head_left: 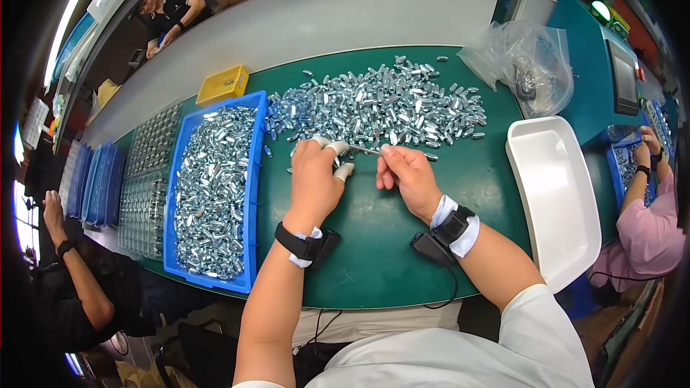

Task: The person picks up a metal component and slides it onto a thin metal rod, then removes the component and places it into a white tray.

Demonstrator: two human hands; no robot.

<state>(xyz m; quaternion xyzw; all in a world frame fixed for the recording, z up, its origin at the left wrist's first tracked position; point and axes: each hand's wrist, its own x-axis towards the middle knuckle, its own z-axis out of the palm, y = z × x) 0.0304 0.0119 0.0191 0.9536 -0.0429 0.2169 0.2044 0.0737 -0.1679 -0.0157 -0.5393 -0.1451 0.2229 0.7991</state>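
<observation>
A thin metal rod point(365, 150) is pinched between the thumb and forefinger of my right hand point(410, 178), and its far end points left to my other hand. My left hand point(316, 176) has pale finger covers on several fingertips and is curled in at the near edge of the pile. Its fingertips meet the rod's left end; what they grip is too small to make out. Beyond both hands spreads a heap of small shiny metal parts point(381, 104), short and rounded at the ends, loose on the green tabletop point(388, 244).
At left stands a blue tray point(256, 230) full of similar parts, beside clear trays point(144, 204). A yellow bin point(223, 84) sits behind it. On the right are a white tub point(557, 201), a clear plastic bag point(535, 64) and a teal machine point(586, 64). Other people work around the table.
</observation>
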